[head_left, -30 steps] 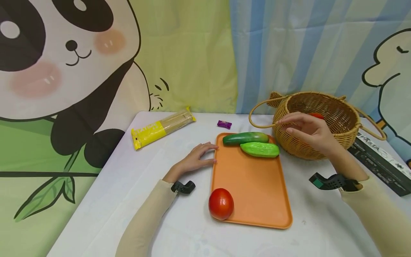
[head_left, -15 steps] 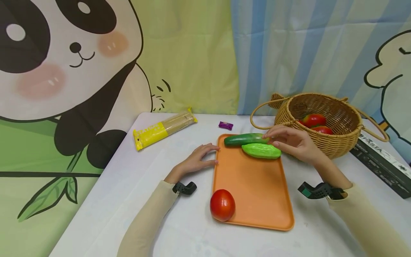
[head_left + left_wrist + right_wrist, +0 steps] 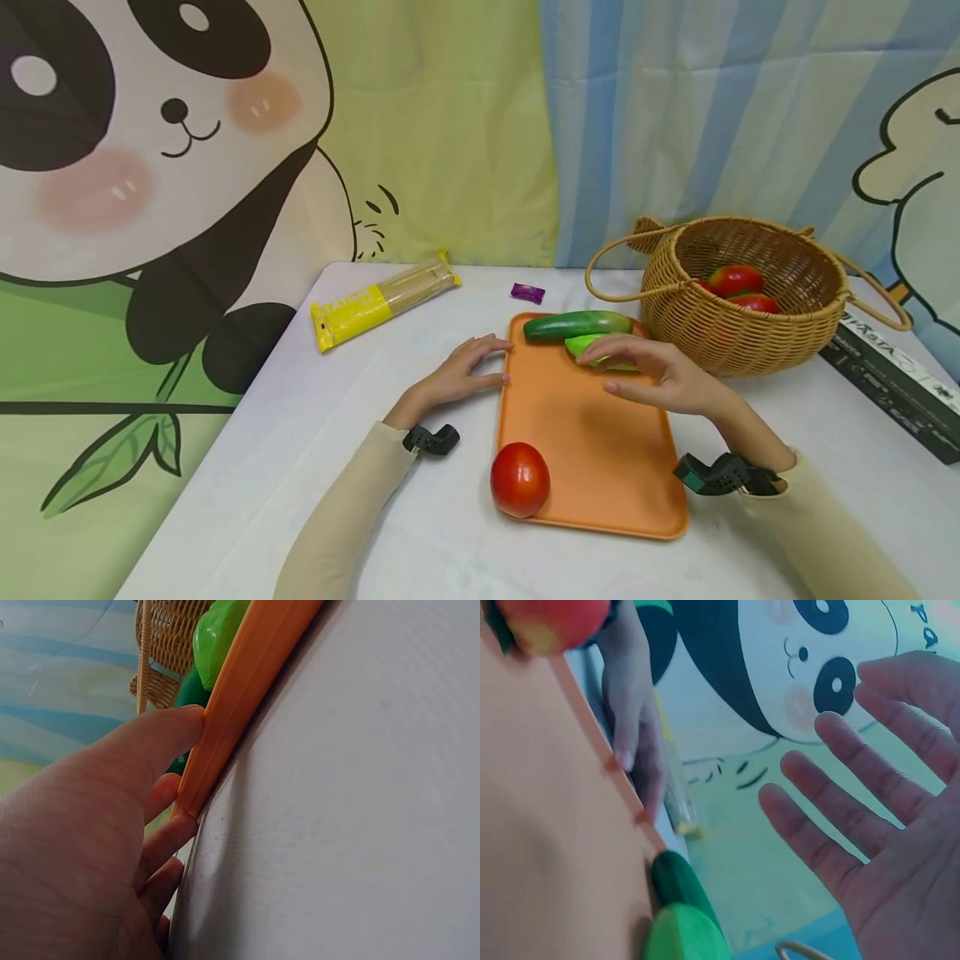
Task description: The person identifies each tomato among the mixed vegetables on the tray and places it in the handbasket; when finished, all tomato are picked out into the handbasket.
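Observation:
An orange tray point(image 3: 592, 458) lies on the white table. My left hand point(image 3: 459, 373) touches its left edge with thumb and fingertips, fingers loosely bent; the left wrist view shows the thumb point(image 3: 176, 727) against the rim. Over the tray's right side hovers my right hand point(image 3: 663, 375), holding nothing; its fingers point(image 3: 855, 825) are spread in the right wrist view. It partly hides a light green, bumpy cucumber-like vegetable point(image 3: 580, 345). Behind that lies a dark green cucumber point(image 3: 573, 325), along the tray's far end. A red tomato point(image 3: 520, 479) sits on the near left corner.
A wicker basket point(image 3: 720, 337) with red, partly green fruits point(image 3: 735, 281) inside stands at the back right. Beside it lies a black and white box point(image 3: 892, 387). A yellow pasta packet point(image 3: 386, 300) and a purple wrapped candy point(image 3: 527, 292) lie toward the back.
My right hand has moved from in front of the basket, left and toward me, over the tray, uncovering the fruits in the basket. The left hand has stayed at the tray's edge.

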Available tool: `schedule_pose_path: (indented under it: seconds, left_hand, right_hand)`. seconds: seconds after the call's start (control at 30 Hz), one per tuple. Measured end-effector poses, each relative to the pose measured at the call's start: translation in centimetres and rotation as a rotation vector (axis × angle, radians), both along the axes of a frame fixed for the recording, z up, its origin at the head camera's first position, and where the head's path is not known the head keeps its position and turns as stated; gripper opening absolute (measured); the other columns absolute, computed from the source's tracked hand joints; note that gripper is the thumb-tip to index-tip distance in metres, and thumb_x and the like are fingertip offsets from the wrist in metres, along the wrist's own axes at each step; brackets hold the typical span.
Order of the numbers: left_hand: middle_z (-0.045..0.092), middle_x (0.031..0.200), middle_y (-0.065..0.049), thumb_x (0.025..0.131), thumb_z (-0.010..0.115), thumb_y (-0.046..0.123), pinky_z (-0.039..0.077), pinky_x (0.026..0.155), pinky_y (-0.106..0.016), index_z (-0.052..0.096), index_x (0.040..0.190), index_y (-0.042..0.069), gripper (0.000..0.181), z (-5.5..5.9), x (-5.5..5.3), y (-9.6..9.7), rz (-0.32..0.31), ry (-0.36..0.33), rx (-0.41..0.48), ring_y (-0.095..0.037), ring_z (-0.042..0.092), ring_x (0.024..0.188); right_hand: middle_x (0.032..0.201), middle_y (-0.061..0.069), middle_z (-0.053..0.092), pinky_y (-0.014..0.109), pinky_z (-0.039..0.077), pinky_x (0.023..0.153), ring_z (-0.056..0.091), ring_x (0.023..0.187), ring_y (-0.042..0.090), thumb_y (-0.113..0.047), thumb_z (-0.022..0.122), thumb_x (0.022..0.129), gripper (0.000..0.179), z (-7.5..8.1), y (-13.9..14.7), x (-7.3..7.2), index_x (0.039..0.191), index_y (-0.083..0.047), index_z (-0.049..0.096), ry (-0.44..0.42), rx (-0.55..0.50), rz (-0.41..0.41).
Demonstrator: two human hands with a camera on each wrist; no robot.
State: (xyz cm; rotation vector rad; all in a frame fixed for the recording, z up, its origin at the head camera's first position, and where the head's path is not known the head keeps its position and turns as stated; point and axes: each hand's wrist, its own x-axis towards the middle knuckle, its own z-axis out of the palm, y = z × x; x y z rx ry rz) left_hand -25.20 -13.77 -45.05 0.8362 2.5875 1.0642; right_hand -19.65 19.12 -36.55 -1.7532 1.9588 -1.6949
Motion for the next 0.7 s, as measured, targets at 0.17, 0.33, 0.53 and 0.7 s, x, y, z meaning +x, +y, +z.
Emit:
schedule_pose_path:
  seconds: [0.17,0.33,0.53,0.7]
  left_hand:
    - [0.037,0.155,-0.002,0.093,0.066,0.037,0.003,0.122,-0.045,0.047,0.144,0.022,0.056,0.1,-0.1,0.1,0.006,-0.010,-0.002,-0.022,0.017,0.149]
    - [0.036,0.155,-0.002,0.092,0.067,0.037,0.004,0.122,-0.047,0.047,0.144,0.023,0.057,0.1,-0.2,0.1,0.010,-0.011,0.006,-0.023,0.017,0.149]
    - [0.035,0.156,-0.002,0.092,0.066,0.039,0.006,0.120,-0.052,0.047,0.144,0.024,0.057,-0.1,-0.2,0.0,0.011,-0.013,0.005,-0.025,0.017,0.149]
    - [0.035,0.156,-0.001,0.092,0.067,0.038,0.007,0.120,-0.054,0.047,0.144,0.025,0.057,-0.1,-0.1,0.0,0.013,-0.014,0.007,-0.026,0.018,0.148]
  right_hand:
    - [0.130,0.015,0.056,0.033,0.051,0.096,0.056,0.117,0.017,0.021,0.064,0.079,0.054,-0.2,-0.8,1.1,0.129,0.005,0.053,-0.023,0.113,0.035]
    - [0.137,0.012,0.051,0.037,0.048,0.100,0.052,0.124,0.018,0.008,0.071,0.081,0.060,-0.4,-1.5,1.9,0.136,-0.001,0.048,-0.054,0.248,0.061]
    - [0.142,0.009,0.046,0.040,0.046,0.101,0.048,0.127,0.021,-0.003,0.075,0.081,0.067,-1.3,-2.4,2.3,0.140,-0.006,0.044,-0.047,0.300,0.114]
    - [0.145,0.008,0.043,0.043,0.042,0.106,0.044,0.130,0.023,-0.006,0.080,0.078,0.074,-2.2,-3.5,2.7,0.143,-0.010,0.043,-0.047,0.346,0.157]
